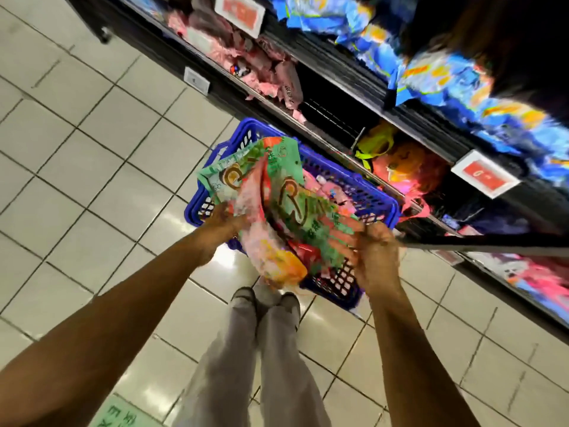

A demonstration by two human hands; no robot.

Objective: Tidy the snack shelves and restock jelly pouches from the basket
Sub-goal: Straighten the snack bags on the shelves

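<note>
Your arms are bare from the frame's lower edge to each wrist, with no sleeves showing. Your left hand [226, 218] and right hand [374, 251] wear no gloves. You have on loose, light grey trousers [261, 359] and grey shoes [244, 295] with darker toes

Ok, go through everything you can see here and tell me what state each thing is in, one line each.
Left hand: gripping the left edge of the green pouches.
Right hand: gripping their right edge.
Green pouches: a bunch held above the basket, blurred.
Blue basket: on the tiled floor beside the shelves, with pink packs inside.
Pink packets: jumbled on a lower shelf.
Blue bags: crowded on the shelf above.
</note>
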